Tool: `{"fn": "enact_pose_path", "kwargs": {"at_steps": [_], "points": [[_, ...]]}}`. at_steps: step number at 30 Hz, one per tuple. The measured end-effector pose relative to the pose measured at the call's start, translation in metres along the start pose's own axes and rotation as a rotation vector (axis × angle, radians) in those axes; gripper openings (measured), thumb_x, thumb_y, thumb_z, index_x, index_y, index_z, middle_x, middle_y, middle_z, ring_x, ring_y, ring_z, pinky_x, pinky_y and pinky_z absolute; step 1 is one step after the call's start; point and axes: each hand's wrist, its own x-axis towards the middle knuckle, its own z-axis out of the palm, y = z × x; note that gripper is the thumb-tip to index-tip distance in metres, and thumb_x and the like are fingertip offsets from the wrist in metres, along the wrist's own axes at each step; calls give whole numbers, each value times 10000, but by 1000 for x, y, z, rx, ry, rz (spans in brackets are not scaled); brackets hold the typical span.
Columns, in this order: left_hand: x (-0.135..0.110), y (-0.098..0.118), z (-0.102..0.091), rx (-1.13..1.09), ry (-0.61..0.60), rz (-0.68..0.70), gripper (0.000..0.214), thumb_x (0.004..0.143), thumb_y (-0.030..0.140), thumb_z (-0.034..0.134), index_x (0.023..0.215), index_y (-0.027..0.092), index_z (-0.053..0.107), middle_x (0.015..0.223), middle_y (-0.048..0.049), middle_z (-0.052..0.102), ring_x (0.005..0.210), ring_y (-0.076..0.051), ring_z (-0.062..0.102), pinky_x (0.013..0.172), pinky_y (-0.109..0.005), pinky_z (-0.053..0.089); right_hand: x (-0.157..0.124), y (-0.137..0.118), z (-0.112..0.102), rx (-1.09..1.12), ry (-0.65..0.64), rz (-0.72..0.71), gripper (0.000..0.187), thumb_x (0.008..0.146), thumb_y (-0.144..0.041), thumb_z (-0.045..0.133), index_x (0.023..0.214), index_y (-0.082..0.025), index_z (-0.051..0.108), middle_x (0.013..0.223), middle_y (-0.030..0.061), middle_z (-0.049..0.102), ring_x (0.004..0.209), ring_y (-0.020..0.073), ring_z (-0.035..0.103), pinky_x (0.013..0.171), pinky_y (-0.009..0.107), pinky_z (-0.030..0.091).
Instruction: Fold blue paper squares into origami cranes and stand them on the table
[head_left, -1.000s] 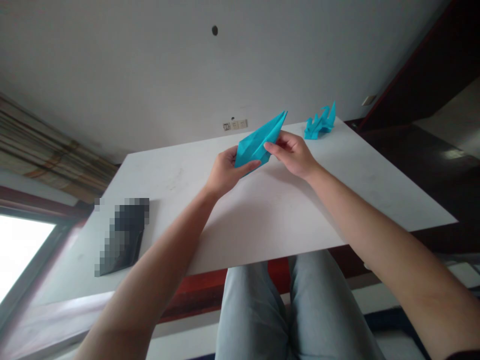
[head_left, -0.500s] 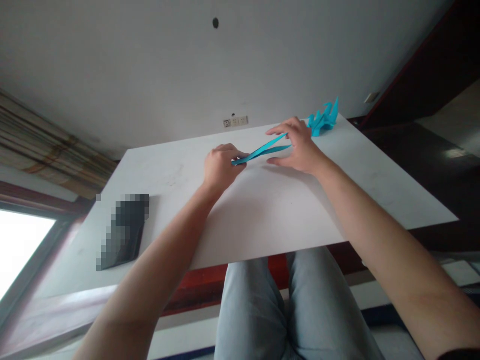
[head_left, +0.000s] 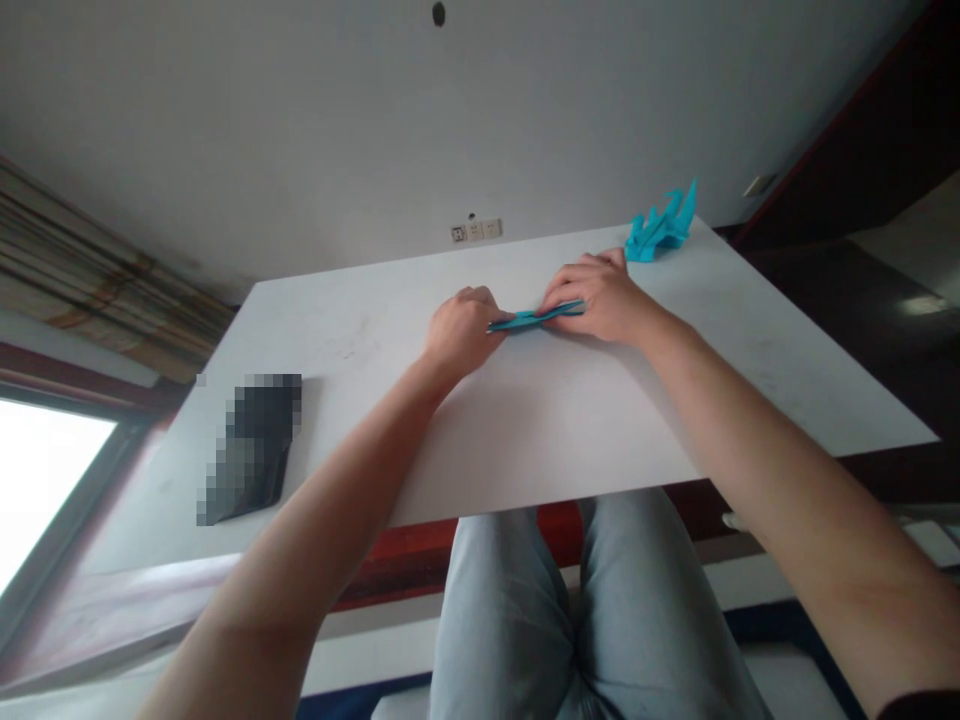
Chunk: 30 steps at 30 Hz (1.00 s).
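A folded piece of blue paper (head_left: 526, 320) lies low over the white table, stretched between my two hands. My left hand (head_left: 466, 330) pinches its left end, thumb along the near side. On the other end, the fingers and thumb of my right hand (head_left: 596, 295) close around the paper, which shows flat and narrow from here. Parts of both ends are hidden by my fingers. Just beyond my right hand stands a blue folded-paper figure (head_left: 660, 232) with pointed tips, apart from the hand.
The white table (head_left: 525, 430) reaches to the grey wall, where sockets (head_left: 475, 231) sit above its back edge. A dark, pixelated flat object (head_left: 255, 450) lies at the left. My legs (head_left: 502, 610) are below the front edge; a curtain (head_left: 82, 270) hangs at the far left.
The paper's right end was spread in two layers with my right hand open around it; now the layers are pressed together and that hand has closed on them. The view has shifted slightly.
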Motion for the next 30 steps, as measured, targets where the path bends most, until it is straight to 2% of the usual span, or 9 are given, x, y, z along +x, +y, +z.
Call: {"fn": "enact_pose_path", "kwargs": {"at_steps": [4, 7, 11, 15, 19, 25, 30], "points": [[-2, 1, 3, -8, 16, 5, 243, 972, 276, 804, 1152, 291, 967, 1136, -124, 820, 1020, -301, 729, 895, -404, 584, 1, 4, 2, 91, -34, 25, 134, 1003, -444, 869, 957, -328, 917, 998, 26, 854, 975, 273, 695, 1163, 597, 292], [-2, 5, 1, 4, -15, -10, 248, 980, 287, 805, 1171, 303, 961, 1170, -110, 821, 974, -285, 751, 903, -401, 600, 1, 2, 2, 87, -51, 55, 149, 999, -428, 855, 948, -293, 894, 958, 17, 842, 897, 245, 691, 1154, 575, 290], [-2, 15, -11, 88, -86, -6, 394, 1001, 202, 709, 1287, 349, 936, 1253, -84, 844, 1089, -302, 795, 981, -416, 602, 1, -5, -2, 31, -87, 89, 177, 1027, -403, 788, 1105, -272, 879, 1007, 30, 846, 913, 253, 705, 1121, 539, 305], [0, 17, -20, 152, -113, 28, 485, 923, 110, 692, 1314, 296, 909, 1235, -86, 874, 1172, -332, 790, 1058, -452, 590, 2, -6, -4, -42, -126, 98, 191, 1035, -364, 730, 1095, -264, 882, 1042, 55, 834, 948, 270, 695, 1097, 527, 307], [1, 11, -23, 108, -120, 41, 498, 839, 73, 675, 1251, 261, 883, 1178, -71, 876, 1093, -303, 787, 1031, -427, 594, 2, -1, -4, -53, -136, 100, 192, 1013, -340, 719, 1065, -270, 890, 1048, 58, 818, 963, 274, 674, 1095, 527, 303], [-5, 7, -29, -5, -171, 104, 423, 819, 205, 736, 1211, 259, 887, 1255, -78, 838, 945, -250, 773, 885, -379, 590, -1, -1, -3, -23, -192, 110, 191, 937, -364, 800, 1074, -257, 881, 1105, 64, 799, 983, 273, 674, 1103, 521, 313], [-7, 9, -26, -80, -153, 167, 302, 933, 394, 796, 1176, 243, 892, 1238, -110, 832, 971, -250, 778, 905, -368, 598, -3, -4, -3, 51, -213, 85, 287, 924, -486, 853, 1092, -254, 872, 1117, 64, 784, 961, 257, 667, 1108, 513, 324]]}}
